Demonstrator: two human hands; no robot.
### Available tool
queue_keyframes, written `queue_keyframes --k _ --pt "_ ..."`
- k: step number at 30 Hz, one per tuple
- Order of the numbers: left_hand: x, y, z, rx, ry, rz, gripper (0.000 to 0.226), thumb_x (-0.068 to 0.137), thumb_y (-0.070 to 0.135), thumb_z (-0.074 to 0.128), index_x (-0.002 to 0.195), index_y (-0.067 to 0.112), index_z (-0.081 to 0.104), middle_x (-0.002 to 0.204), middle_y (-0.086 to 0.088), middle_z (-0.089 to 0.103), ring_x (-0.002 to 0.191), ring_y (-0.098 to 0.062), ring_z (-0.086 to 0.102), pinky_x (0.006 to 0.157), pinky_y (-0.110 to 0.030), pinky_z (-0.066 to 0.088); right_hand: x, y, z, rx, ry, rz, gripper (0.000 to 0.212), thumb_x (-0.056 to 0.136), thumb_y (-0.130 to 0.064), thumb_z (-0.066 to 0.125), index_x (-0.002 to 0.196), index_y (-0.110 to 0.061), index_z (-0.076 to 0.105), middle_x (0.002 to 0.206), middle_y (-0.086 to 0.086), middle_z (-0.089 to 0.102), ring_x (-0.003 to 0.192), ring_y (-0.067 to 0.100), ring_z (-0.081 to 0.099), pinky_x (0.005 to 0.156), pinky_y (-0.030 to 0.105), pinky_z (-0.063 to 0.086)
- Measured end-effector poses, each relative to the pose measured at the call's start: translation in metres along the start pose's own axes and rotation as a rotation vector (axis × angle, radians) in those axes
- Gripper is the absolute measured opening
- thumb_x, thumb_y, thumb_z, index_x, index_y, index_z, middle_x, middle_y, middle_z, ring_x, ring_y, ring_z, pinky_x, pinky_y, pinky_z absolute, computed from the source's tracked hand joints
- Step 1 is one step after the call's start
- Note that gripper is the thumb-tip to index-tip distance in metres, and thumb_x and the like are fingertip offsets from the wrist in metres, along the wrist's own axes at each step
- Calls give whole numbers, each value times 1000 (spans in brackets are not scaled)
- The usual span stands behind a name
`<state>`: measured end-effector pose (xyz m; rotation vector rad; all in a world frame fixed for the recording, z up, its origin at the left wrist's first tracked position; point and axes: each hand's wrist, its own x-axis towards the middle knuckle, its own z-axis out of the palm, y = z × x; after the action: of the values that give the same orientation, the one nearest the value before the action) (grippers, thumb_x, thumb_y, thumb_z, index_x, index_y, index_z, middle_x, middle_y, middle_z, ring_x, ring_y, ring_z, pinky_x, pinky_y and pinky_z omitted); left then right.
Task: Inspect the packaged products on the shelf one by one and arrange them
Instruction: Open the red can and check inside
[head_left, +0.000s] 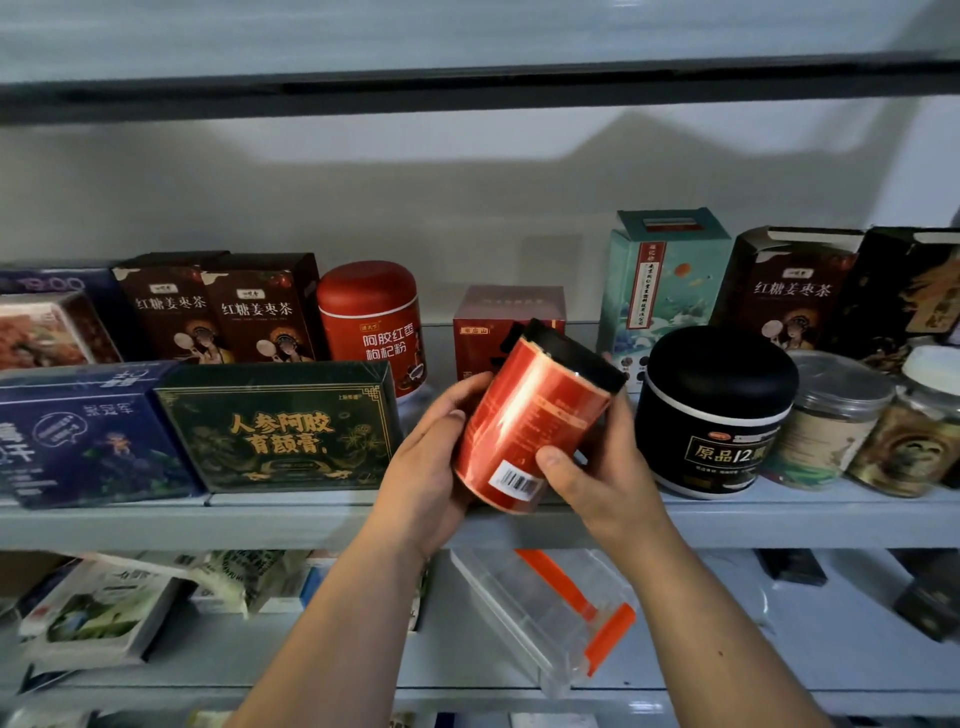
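A red canister with a black lid (530, 421) is tilted in front of the middle shelf (291, 519), barcode side toward me. My left hand (431, 467) grips its left side. My right hand (597, 467) holds its lower right, thumb near the barcode. On the shelf stand a dark green flat box (280, 426), a red round tin (371, 322), a small red box (483, 332) behind the canister, and a black jar (711, 415).
Brown tea boxes (218, 312) and blue boxes (88, 436) fill the left. A teal carton (660, 280), dark boxes (784, 291) and clear jars (826, 421) stand at the right. The shelf below holds a clear container with an orange clip (550, 613) and packets (98, 608).
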<state>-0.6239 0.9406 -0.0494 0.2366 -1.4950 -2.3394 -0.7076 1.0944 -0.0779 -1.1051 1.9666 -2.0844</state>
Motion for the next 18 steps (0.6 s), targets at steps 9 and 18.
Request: queue_keyframes --k 9,18 --pt "-38 -10 8 -408 -58 -303 60 95 53 45 128 9 67 124 -26 68 108 -40 71 83 -48 59 -31 -26 4 -68 -81 -99 102 67 -28 80 152 -37 25 135 -30 53 130 1 55 95 17 51" --pt "-75 -22 -19 -443 -130 -256 63 69 44 75 123 12 70 112 -22 72 81 -39 73 57 -43 59 -70 -43 7 -112 -257 -69 106 71 -18 88 150 -54 26 147 -26 49 141 5 47 108 23 46"
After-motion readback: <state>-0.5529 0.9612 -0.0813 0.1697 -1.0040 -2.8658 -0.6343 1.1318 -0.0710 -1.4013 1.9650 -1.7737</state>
